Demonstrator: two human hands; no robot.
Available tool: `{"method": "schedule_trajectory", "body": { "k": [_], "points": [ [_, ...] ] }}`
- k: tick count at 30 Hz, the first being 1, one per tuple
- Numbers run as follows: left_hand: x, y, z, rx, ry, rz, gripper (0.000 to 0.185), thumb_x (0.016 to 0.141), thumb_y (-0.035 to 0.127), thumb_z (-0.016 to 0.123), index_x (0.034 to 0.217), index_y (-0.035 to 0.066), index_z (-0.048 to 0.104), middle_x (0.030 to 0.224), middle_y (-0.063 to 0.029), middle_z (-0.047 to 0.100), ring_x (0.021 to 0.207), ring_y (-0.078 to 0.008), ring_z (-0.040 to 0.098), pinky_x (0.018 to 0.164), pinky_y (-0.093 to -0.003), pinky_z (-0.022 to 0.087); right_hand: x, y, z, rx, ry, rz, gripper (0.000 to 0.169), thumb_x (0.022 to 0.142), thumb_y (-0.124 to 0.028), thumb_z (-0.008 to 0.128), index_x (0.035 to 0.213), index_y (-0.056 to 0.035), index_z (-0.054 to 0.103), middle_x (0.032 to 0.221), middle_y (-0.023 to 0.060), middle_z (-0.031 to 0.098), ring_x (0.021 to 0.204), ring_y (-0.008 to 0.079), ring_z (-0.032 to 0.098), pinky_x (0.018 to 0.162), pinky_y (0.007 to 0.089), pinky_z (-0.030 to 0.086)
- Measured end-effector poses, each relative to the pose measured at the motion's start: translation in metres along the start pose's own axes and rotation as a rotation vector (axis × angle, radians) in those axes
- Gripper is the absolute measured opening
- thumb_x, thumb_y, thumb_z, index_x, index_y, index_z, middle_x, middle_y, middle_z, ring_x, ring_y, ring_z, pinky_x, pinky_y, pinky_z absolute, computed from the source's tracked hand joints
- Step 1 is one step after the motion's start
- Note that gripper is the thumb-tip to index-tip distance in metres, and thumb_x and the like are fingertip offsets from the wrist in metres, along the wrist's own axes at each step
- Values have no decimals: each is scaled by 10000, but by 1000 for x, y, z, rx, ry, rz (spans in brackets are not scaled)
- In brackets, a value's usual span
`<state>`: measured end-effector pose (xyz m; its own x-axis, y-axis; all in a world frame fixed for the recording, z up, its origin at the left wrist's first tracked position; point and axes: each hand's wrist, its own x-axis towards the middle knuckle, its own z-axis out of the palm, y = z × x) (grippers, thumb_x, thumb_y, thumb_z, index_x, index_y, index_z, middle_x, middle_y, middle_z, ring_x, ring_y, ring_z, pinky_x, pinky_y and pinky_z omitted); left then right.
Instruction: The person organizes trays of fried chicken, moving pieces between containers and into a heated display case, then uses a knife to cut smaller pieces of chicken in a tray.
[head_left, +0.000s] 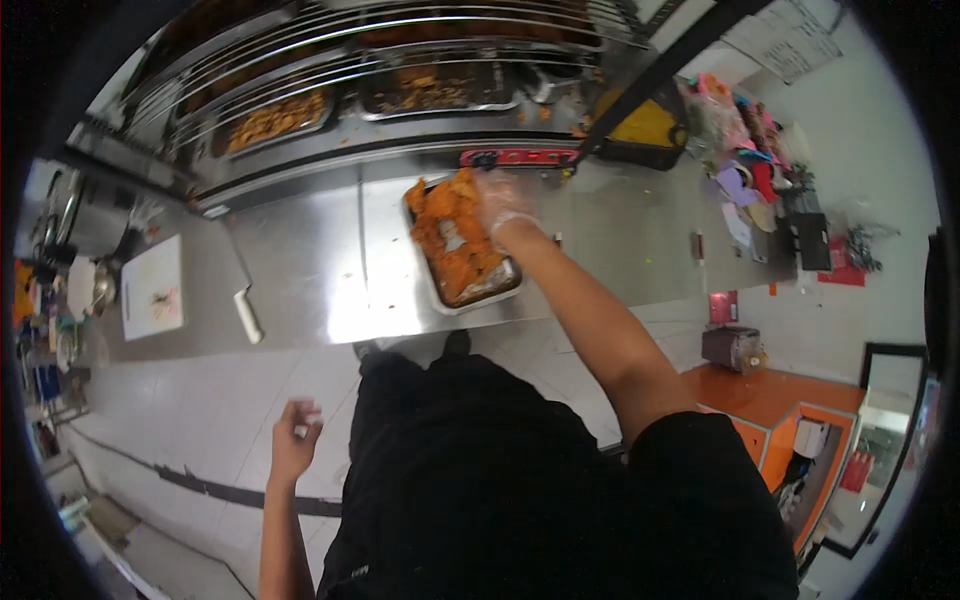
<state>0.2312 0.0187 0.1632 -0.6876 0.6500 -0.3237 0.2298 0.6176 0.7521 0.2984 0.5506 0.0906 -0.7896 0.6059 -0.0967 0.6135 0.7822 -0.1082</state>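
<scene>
A metal tray (472, 306) of orange-brown breaded fried pieces (442, 225) rests on the steel counter in front of me. Through a gap between the pieces, part of the tray's pale bottom shows. My right hand (506, 199), in a clear plastic glove, is at the tray's far right side against the pieces. It is blurred, and its fingertips are hidden, so its grip is unclear. Low on the left, away from the counter, my bare left hand (298, 439) hangs over the floor with loosely curled fingers and nothing visible in it.
A white-handled knife (247, 315) and a white cutting board (154, 289) lie left on the steel counter (292, 225). Behind the tray stands a wire-fronted display rack (375, 67) with food trays and a red control panel (517, 157). A dark tub (652, 154) holds yellow contents.
</scene>
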Motion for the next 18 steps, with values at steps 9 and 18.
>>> {"method": "schedule_trajectory", "body": {
  "k": [9,18],
  "points": [
    [-175,-287,71,29,-141,-144,245,835,72,655,1064,7,600,786,-80,671,741,-204,653,679,-349,529,-86,62,-55,2079,-326,467,251,923,-187,644,1165,-129,612,1092,91,647,1057,225,628,853,393,534],
    [-105,-249,102,-535,-30,-429,324,833,89,716,1119,2,592,1024,-160,696,832,-250,700,687,-376,559,-105,24,-2,210,-304,-369,296,955,-184,548,1243,-127,588,1026,136,687,959,333,672,827,451,541]
  ]
}}
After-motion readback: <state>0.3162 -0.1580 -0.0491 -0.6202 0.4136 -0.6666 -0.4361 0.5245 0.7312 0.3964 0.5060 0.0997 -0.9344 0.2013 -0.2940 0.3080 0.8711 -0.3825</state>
